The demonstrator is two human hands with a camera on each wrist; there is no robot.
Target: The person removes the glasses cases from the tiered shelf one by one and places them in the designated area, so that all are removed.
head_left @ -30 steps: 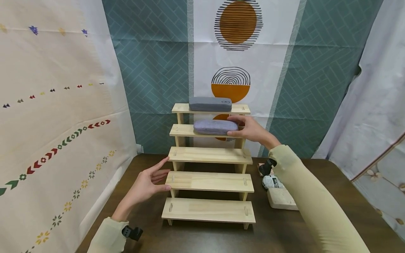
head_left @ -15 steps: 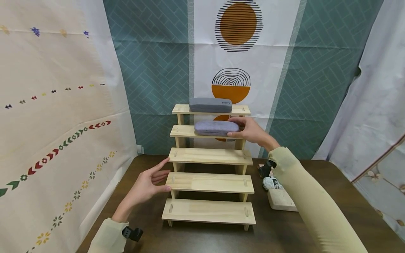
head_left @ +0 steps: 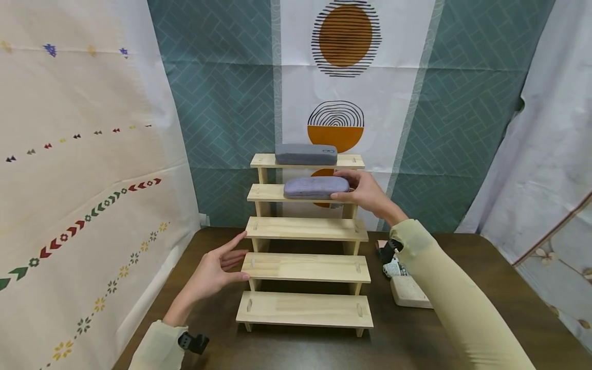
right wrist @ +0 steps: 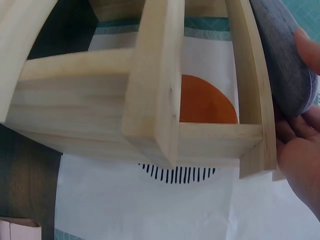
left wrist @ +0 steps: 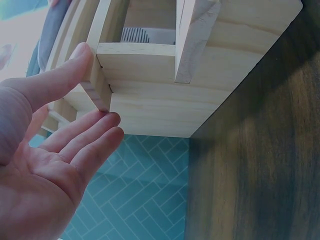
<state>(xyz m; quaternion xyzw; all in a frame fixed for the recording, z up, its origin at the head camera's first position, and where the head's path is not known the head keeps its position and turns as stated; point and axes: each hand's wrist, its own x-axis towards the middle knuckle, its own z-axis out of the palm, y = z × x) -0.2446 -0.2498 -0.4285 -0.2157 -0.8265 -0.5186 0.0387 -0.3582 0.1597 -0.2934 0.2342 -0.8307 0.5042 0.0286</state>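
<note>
Head view: right grip pinches the purple case; left grip, spread, touches the wooden rack.

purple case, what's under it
Under the purple case is a wooden shelf, second from the top; its left end shows. The surface directly beneath the case is covered and can't be seen.

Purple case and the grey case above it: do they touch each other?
Apart. In the head view, the edge of the top step and a visible gap lie between the grey case and the purple case.
</note>
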